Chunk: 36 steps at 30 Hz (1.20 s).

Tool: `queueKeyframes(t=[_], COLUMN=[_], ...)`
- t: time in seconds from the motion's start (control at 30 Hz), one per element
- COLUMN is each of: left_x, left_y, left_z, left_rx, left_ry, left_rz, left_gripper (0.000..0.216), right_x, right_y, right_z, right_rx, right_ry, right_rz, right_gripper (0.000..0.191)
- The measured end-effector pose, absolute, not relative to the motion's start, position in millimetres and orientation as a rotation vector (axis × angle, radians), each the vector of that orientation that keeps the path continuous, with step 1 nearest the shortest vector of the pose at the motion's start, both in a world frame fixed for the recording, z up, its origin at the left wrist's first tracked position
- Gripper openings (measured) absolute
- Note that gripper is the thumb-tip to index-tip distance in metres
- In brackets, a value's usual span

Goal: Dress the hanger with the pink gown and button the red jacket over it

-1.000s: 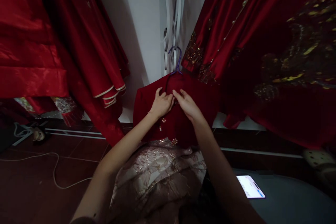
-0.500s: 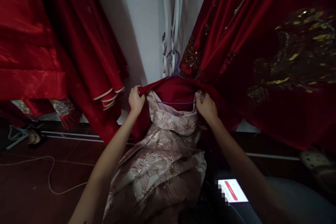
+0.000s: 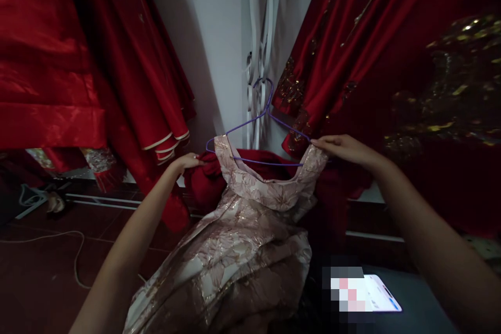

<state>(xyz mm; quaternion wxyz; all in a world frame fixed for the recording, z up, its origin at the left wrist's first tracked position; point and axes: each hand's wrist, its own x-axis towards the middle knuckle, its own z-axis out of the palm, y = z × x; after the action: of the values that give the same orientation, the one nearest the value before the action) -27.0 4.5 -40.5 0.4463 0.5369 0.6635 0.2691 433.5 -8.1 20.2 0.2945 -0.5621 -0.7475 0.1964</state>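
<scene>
A pale pink floral brocade dress (image 3: 250, 250) hangs on a purple wire hanger (image 3: 258, 130) in front of me. A dark red jacket (image 3: 207, 180) has slipped off the hanger and bunches behind the dress's neckline. My left hand (image 3: 188, 162) grips the red jacket at the hanger's left end. My right hand (image 3: 340, 147) pinches the right end of the hanger at the dress's shoulder strap.
Red satin gowns (image 3: 117, 73) hang at the left, and red gowns with gold embroidery (image 3: 410, 73) at the right. A white wall (image 3: 219, 52) with white hangers stands behind. A lit phone (image 3: 381, 292) lies at the lower right. A white cable (image 3: 74, 255) runs over the dark floor.
The red jacket, closed over the dress a second ago, was pulled open and has come off the hanger's shoulders. My hands have spread apart to the hanger's two ends.
</scene>
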Motion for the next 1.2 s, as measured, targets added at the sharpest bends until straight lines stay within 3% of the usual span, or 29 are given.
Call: queueKeyframes(t=[0.07,0.17,0.27,0.37,0.47,0.53,0.73,0.87,1.2], left_x=[-31,-32,-23,-6,17,34,76,81,39], left_y=[-4,-3,14,34,40,36,20,17,0], left_z=[-49,-42,-17,5,3,-13,-63,-62,-54], left_rx=[1.519,1.82,2.176,2.397,2.41,2.407,2.023,1.909,1.7], left_ry=[1.559,1.54,1.663,1.532,1.452,1.505,1.787,1.806,1.916], left_rz=[0.336,0.016,0.326,0.773,0.863,0.959,1.733,1.786,1.71], left_gripper=[0.039,0.078,0.101,0.075,0.049,0.045,0.043,0.041,0.046], right_x=[434,434,433,430,426,423,413,409,412], right_y=[-5,3,11,16,17,17,13,12,15], right_z=[15,5,-2,-7,-14,-21,-45,-53,-38], right_rx=[-1.455,-1.395,-1.333,-1.313,-1.272,-1.218,-1.181,-1.215,-1.129], right_ry=[-1.983,-1.922,-1.891,-1.853,-1.831,-1.791,-1.539,-1.43,-1.461], right_rz=[0.579,0.484,0.382,0.303,0.261,0.229,0.045,-0.04,0.103], right_gripper=[0.06,0.054,0.048,0.043,0.039,0.036,0.03,0.029,0.03])
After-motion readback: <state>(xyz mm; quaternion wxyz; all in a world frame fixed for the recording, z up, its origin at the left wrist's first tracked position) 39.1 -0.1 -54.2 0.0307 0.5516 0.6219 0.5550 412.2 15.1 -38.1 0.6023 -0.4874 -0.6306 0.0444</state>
